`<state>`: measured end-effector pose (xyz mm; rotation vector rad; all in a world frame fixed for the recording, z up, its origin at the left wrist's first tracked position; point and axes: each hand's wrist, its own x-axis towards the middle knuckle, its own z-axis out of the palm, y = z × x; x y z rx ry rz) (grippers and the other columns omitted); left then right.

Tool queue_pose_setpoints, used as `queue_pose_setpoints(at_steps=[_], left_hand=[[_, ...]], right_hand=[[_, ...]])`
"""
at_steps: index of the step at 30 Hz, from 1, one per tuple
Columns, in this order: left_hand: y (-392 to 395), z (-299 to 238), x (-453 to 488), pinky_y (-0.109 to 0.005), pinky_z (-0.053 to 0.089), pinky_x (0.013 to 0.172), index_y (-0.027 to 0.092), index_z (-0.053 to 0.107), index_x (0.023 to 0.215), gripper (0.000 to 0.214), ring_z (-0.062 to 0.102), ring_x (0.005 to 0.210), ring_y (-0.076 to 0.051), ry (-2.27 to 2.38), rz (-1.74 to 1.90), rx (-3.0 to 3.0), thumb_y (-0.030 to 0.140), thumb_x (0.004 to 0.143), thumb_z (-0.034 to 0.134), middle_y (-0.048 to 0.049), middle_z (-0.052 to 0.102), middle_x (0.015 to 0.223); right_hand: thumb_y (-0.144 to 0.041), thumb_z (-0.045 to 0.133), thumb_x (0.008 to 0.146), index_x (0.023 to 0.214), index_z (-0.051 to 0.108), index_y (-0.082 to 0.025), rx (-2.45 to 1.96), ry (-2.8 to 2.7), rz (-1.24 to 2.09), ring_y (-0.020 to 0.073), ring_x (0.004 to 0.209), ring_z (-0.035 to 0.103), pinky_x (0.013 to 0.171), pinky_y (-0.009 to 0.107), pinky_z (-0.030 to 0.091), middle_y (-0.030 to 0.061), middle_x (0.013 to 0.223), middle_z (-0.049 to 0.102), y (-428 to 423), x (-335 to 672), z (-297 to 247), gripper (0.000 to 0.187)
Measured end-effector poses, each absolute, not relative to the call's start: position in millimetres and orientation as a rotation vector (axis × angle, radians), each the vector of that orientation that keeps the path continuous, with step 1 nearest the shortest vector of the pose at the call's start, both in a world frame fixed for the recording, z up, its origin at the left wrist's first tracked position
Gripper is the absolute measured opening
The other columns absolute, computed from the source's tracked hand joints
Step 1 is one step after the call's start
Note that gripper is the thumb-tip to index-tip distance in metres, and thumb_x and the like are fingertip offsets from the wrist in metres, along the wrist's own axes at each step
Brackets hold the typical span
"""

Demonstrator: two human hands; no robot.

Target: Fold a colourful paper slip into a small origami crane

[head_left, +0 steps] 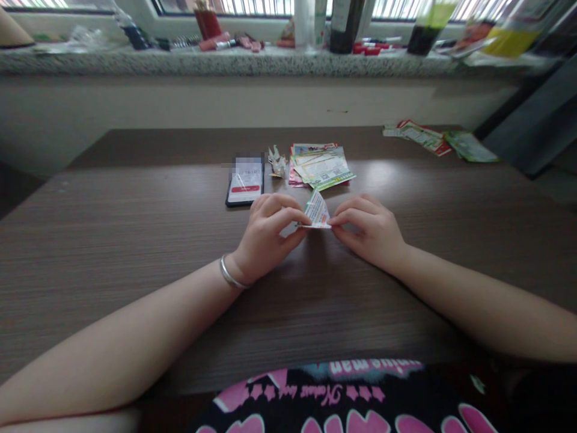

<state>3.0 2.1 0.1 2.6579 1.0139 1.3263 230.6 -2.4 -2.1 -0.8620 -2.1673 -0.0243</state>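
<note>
Folded white printed paper with green and red markings (317, 210), held between two bare hands. The left hand (269, 227) pinches its left end, thumb and forefinger nearly together; the right hand (373, 231) pinches its right corner, fingertips likewise almost closed. Taking the paper as the dial's centre: at 10 o'clock, a black-edged phone with a lit screen (246, 180); at 11, a small folded paper piece (277, 165); at 12, a stack of multicoloured printed leaflets (325, 169); at 2, scattered green-and-red leaflets (424, 137). All the leaflets lie on a dark-brown wood-grain table (135, 240).
</note>
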Motion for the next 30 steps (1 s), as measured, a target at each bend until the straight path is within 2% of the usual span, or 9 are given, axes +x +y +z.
queue_pose_setpoints(at_steps=[10,14,17,20,25,30], left_hand=[[7,-2,-4,-0.036,0.042,0.086,0.028,0.066,0.087,0.011,0.053,0.089,-0.017,0.922,1.323,2.917,0.018,0.086,0.061,-0.0016,0.061,0.096],[9,-1,-6,-0.035,0.042,0.09,0.029,0.065,0.087,0.013,0.053,0.089,-0.015,0.795,1.206,3.101,0.018,0.087,0.058,-0.0005,0.062,0.097],[10,-1,-5,-0.034,0.042,0.092,0.031,0.065,0.088,0.014,0.053,0.087,-0.014,0.681,1.144,3.201,0.018,0.088,0.058,0.0011,0.063,0.096],[10,-1,-6,-0.035,0.043,0.093,0.03,0.065,0.093,0.015,0.054,0.087,-0.014,0.618,1.068,3.242,0.018,0.087,0.058,0.0004,0.063,0.098],[7,1,-8,-0.042,0.04,0.101,0.027,0.062,0.106,0.026,0.056,0.097,-0.018,0.618,0.868,3.17,0.017,0.082,0.055,-0.0036,0.062,0.11],[6,0,-8,-0.042,0.036,0.108,0.019,0.045,0.131,0.049,0.055,0.108,-0.021,0.681,0.834,3.044,0.024,0.083,0.056,-0.007,0.061,0.117]], right_hand=[[-0.017,0.059,0.083,0.095,0.065,-0.023,-0.87,-2.182,0.014,0.0187,0.092,0.06,0.083,0.036,0.051,0.0047,0.097,0.066,-4,232,-3,0.015],[-0.017,0.06,0.082,0.109,0.062,-0.024,-0.888,-2.155,-0.063,0.0221,0.104,0.058,0.092,0.041,0.048,0.0079,0.111,0.064,-3,233,-3,0.028],[-0.018,0.06,0.083,0.116,0.059,-0.024,-0.885,-2.23,-0.107,0.0241,0.112,0.054,0.098,0.045,0.044,0.007,0.12,0.063,-1,233,-4,0.034],[-0.02,0.059,0.085,0.109,0.064,-0.024,-0.868,-2.301,-0.119,0.0237,0.11,0.054,0.098,0.043,0.045,0.0042,0.11,0.068,1,234,-5,0.025],[-0.023,0.059,0.087,0.099,0.068,-0.023,-0.879,-2.295,-0.149,0.0219,0.099,0.057,0.09,0.04,0.049,0.0049,0.093,0.069,2,236,-4,0.015],[-0.022,0.059,0.087,0.092,0.069,-0.021,-0.815,-2.304,-0.091,0.0192,0.091,0.059,0.085,0.036,0.05,0.0045,0.087,0.068,2,239,-4,0.011]])
